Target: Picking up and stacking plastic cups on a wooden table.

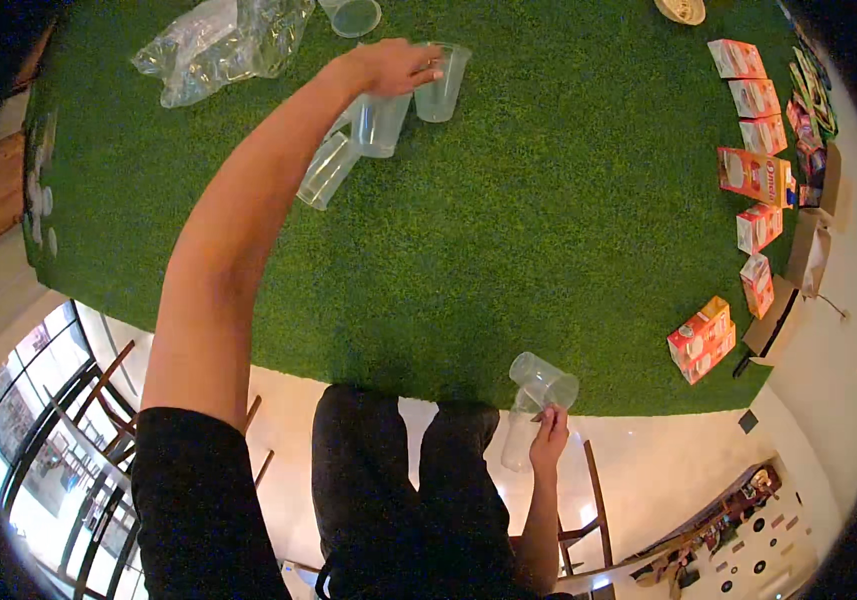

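Far out over the green surface, my left hand (pixel 395 68) has its fingers closed at the upper part of a clear plastic cup (pixel 441 98). Just below that hand, another clear cup (pixel 380 128) stands close by, partly covered by the hand. A third cup (pixel 327 173) leans tilted beside it. Near the front edge, my right hand (pixel 549 436) grips clear plastic cups. One of these cups (pixel 546 381) lies across the edge of the green surface; the other (pixel 519 440) hangs below it over the floor.
Crumpled clear plastic wrapping (pixel 223 50) lies at the far left, with another clear cup (pixel 356 17) next to it. Several red-and-white boxes (pixel 753 177) line the right side, near open cardboard boxes (pixel 808 258). A small beige basket (pixel 681 10) sits at the far right.
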`<act>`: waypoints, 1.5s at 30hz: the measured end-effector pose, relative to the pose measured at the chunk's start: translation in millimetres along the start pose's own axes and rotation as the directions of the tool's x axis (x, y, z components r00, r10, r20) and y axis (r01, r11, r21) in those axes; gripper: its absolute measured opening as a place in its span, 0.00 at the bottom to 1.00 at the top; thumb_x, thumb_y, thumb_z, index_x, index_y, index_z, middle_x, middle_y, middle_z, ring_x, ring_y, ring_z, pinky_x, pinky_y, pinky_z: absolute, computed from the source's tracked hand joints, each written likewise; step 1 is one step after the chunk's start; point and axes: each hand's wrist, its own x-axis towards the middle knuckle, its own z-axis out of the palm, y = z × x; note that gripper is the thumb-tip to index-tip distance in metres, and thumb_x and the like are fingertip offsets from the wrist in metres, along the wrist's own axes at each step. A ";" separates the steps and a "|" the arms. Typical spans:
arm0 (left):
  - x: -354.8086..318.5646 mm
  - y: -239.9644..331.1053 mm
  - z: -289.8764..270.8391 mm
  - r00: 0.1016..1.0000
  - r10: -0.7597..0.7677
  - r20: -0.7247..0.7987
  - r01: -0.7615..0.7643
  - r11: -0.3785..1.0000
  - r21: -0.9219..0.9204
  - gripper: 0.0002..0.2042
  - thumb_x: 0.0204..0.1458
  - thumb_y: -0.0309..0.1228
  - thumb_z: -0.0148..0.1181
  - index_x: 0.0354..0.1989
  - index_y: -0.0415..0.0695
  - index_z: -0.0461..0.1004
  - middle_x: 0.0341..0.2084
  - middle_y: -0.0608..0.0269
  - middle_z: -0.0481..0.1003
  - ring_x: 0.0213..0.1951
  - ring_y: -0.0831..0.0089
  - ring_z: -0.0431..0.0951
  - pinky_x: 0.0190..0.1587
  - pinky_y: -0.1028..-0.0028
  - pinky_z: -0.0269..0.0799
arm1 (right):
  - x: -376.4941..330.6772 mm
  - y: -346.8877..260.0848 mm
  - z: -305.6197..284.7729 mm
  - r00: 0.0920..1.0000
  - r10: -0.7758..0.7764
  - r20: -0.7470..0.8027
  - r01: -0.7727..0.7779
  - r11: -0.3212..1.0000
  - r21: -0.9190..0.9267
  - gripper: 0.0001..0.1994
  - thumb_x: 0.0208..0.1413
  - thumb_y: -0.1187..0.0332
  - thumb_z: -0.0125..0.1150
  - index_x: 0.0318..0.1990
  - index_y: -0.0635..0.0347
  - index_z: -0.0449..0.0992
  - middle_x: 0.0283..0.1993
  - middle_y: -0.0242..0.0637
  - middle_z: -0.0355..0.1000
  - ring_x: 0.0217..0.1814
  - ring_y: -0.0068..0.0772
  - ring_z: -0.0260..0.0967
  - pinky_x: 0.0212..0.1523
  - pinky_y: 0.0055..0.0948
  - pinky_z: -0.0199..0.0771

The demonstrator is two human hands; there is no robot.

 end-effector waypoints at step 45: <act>-269.4 -141.8 -47.2 0.644 -0.670 -0.368 0.549 0.740 -0.387 0.20 0.58 0.47 0.48 0.49 0.43 0.66 0.30 0.58 0.75 0.27 0.69 0.73 0.32 0.69 0.68 | 59.8 -97.6 86.3 0.980 -0.187 0.065 0.181 0.980 0.086 0.12 0.62 0.63 0.46 0.40 0.63 0.69 0.27 0.36 0.70 0.29 0.25 0.66 0.32 0.26 0.67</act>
